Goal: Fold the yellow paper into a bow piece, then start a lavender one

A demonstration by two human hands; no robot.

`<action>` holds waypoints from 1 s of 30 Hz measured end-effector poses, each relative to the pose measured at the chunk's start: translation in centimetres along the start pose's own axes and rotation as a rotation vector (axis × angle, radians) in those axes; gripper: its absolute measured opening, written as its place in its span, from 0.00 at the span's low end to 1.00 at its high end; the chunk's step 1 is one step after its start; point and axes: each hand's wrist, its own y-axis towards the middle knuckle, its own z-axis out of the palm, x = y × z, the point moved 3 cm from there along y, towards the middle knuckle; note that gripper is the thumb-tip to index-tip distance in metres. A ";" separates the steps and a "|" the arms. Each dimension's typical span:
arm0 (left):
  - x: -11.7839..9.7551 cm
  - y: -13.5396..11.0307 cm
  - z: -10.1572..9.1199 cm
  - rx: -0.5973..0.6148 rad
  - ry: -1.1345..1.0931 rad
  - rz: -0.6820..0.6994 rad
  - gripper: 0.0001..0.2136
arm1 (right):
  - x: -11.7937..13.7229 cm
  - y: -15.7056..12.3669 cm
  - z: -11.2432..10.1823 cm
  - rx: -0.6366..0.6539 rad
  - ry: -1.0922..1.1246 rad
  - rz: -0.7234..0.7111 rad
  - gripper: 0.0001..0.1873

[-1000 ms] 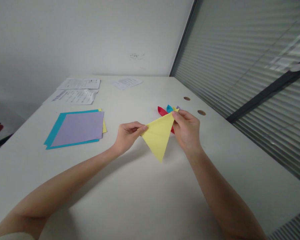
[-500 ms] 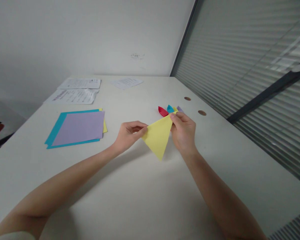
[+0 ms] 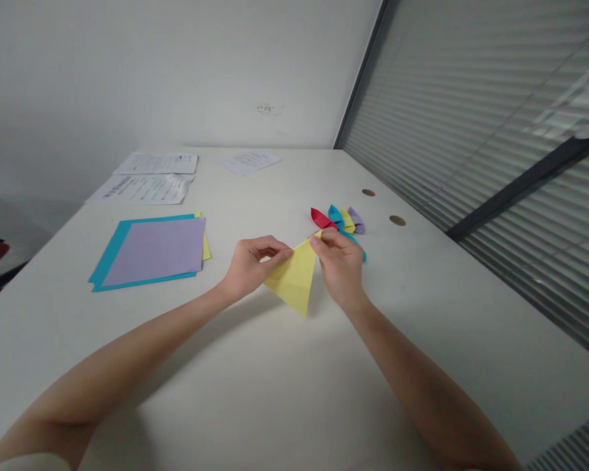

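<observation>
A yellow folded paper (image 3: 294, 281), roughly triangular with a point hanging down, is held up above the table between both hands. My left hand (image 3: 258, 265) pinches its upper left edge between thumb and fingers. My right hand (image 3: 341, 265) grips the top right corner the same way. Just behind the right hand lie several small folded paper pieces: a red one (image 3: 322, 219), a blue one (image 3: 336, 216), a yellow one (image 3: 347, 221) and a purple one (image 3: 356, 221). Another blue piece is partly hidden by that hand.
To the left lies a stack of coloured sheets, with a purple sheet (image 3: 161, 248) over a blue sheet (image 3: 108, 255) and a yellow sheet (image 3: 207, 248). Printed papers (image 3: 147, 188) rest at the back left, another printed paper (image 3: 250, 162) at the back. Window blinds border the table's right side.
My right hand has shifted left and slightly down with the paper's corner, closer to my left hand. The small folded pieces behind it now show more fully.
</observation>
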 end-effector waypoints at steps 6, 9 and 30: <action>-0.1 -0.1 0.1 0.021 0.037 0.011 0.09 | 0.0 -0.7 1.1 0.185 0.066 0.249 0.12; -0.1 -0.1 0.1 0.031 0.057 0.005 0.09 | 0.1 -0.9 1.3 0.196 0.052 0.297 0.12; 1.0 0.2 -0.4 0.025 0.074 -0.080 0.09 | 0.7 3.1 -3.3 -0.207 0.066 0.092 0.13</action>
